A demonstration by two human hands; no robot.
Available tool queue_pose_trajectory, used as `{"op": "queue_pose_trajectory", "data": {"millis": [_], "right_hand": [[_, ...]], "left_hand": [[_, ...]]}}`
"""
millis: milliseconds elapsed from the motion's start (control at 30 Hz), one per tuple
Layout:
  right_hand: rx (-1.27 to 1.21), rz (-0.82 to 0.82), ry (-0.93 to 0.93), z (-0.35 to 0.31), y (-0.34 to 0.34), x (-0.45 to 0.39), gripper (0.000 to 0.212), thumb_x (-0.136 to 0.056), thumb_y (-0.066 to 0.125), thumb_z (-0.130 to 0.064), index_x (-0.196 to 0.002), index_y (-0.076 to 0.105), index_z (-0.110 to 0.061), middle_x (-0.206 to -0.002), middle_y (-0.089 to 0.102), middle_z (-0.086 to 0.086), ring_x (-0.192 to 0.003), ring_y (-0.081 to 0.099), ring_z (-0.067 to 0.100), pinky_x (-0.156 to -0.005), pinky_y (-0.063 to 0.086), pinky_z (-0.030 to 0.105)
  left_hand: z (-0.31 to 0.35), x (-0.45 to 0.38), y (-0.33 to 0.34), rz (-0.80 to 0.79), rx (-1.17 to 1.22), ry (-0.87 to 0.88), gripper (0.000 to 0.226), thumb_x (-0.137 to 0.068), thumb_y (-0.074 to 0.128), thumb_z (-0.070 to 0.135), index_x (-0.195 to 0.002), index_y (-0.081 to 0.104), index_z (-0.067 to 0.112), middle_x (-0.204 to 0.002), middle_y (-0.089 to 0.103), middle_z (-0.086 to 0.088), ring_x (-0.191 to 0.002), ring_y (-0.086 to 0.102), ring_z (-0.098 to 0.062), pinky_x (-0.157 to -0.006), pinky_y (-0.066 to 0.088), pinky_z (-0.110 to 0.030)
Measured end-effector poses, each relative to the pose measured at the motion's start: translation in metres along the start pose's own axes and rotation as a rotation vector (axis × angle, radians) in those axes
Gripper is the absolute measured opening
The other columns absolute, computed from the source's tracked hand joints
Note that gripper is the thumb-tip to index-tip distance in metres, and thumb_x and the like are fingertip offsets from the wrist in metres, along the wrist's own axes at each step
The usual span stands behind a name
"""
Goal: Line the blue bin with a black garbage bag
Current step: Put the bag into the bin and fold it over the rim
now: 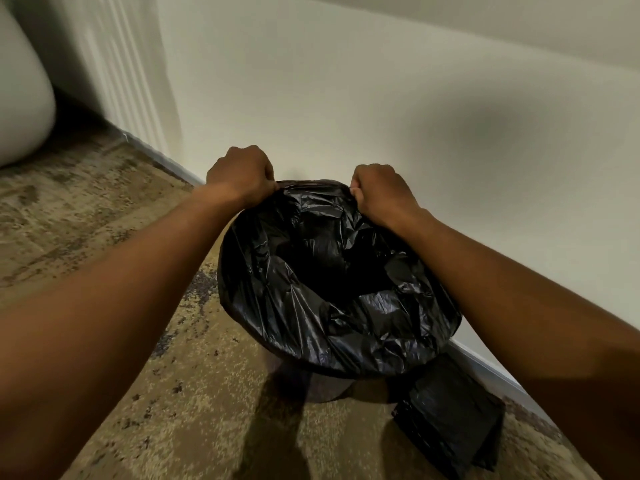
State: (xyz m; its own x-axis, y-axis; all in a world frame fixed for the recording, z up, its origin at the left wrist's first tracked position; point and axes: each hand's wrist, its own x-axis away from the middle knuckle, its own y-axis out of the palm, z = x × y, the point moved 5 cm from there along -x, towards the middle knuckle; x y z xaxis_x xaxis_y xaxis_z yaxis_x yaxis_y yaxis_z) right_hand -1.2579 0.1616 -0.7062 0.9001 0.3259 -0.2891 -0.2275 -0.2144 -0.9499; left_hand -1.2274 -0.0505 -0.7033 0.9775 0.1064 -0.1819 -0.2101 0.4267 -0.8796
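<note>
A black garbage bag (332,278) is spread over the round mouth of the bin, its crinkled plastic sagging inside and folded down over the rim. The bin stands on the carpet against the wall; the bag covers it, so its blue colour does not show, only a dark lower part (322,386). My left hand (242,174) is fisted on the bag's far-left edge. My right hand (377,192) is fisted on the far-right edge. Both pinch the plastic at the rim side nearest the wall.
A folded stack of black bags (450,420) lies on the carpet at the bin's right, by the baseboard (491,368). The white wall (381,98) runs close behind the bin. A pale rounded object (20,98) sits at far left beside white trim. Patterned tan carpet (104,202) spreads to the left and front.
</note>
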Motion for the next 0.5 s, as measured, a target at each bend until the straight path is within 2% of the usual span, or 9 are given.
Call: {"op": "queue_pose_trajectory", "data": {"millis": [100,200,300,367,433,467,500], "right_hand": [[-0.077,0.046,0.056,0.008,-0.001,-0.003,0.011,-0.092,0.05,-0.011,-0.094,0.06,-0.008,-0.095,0.065,0.013,-0.087,0.06,0.03,-0.078,0.053,0.041],[-0.157,0.069,0.108,0.019,-0.001,-0.007,0.013,-0.09,0.055,-0.01,-0.09,0.067,-0.006,-0.094,0.069,0.013,-0.09,0.063,0.029,-0.081,0.054,0.038],[-0.23,0.078,0.14,0.027,-0.002,-0.01,0.011,-0.088,0.062,-0.008,-0.086,0.072,-0.005,-0.093,0.072,0.009,-0.091,0.065,0.023,-0.079,0.05,0.028],[-0.254,0.062,0.145,0.03,-0.002,-0.013,0.008,-0.086,0.065,-0.007,-0.085,0.073,-0.006,-0.091,0.072,0.008,-0.089,0.065,0.019,-0.078,0.048,0.024],[-0.264,0.039,0.138,0.032,-0.003,-0.014,0.006,-0.084,0.068,-0.006,-0.087,0.073,-0.008,-0.091,0.072,0.008,-0.085,0.063,0.016,-0.078,0.047,0.023],[-0.269,0.034,0.138,0.033,-0.003,-0.015,0.008,-0.083,0.069,-0.006,-0.089,0.072,-0.009,-0.092,0.071,0.009,-0.085,0.063,0.016,-0.079,0.049,0.024],[-0.275,0.031,0.144,0.034,-0.003,-0.016,0.009,-0.082,0.07,-0.006,-0.091,0.072,-0.009,-0.093,0.071,0.01,-0.086,0.064,0.017,-0.081,0.05,0.025]], "left_hand": [[-0.003,-0.004,0.006,0.031,0.121,-0.043,0.018,-0.084,0.07,0.029,-0.088,0.076,0.012,-0.101,0.072,-0.013,-0.103,0.061,-0.032,-0.085,0.05,-0.037],[-0.003,-0.009,0.014,0.057,0.265,-0.129,0.019,-0.083,0.073,0.027,-0.091,0.076,0.01,-0.105,0.071,-0.012,-0.108,0.058,-0.029,-0.08,0.043,-0.028],[-0.005,-0.014,0.025,0.054,0.381,-0.229,0.02,-0.08,0.076,0.025,-0.093,0.075,0.009,-0.104,0.07,-0.014,-0.098,0.059,-0.025,-0.076,0.041,-0.026],[-0.01,-0.016,0.03,0.025,0.449,-0.288,0.025,-0.078,0.079,0.022,-0.095,0.074,0.004,-0.104,0.07,-0.016,-0.096,0.061,-0.025,-0.077,0.046,-0.027],[-0.015,-0.017,0.033,-0.018,0.56,-0.339,0.026,-0.075,0.081,0.015,-0.092,0.073,-0.003,-0.102,0.07,-0.022,-0.097,0.065,-0.031,-0.083,0.054,-0.034],[-0.018,-0.017,0.035,-0.052,0.621,-0.36,0.022,-0.075,0.08,0.011,-0.086,0.071,-0.006,-0.097,0.07,-0.023,-0.091,0.066,-0.031,-0.081,0.056,-0.037],[-0.019,-0.016,0.037,-0.088,0.674,-0.379,0.017,-0.076,0.078,0.007,-0.079,0.068,-0.006,-0.086,0.07,-0.022,-0.08,0.066,-0.029,-0.072,0.059,-0.037]]}}
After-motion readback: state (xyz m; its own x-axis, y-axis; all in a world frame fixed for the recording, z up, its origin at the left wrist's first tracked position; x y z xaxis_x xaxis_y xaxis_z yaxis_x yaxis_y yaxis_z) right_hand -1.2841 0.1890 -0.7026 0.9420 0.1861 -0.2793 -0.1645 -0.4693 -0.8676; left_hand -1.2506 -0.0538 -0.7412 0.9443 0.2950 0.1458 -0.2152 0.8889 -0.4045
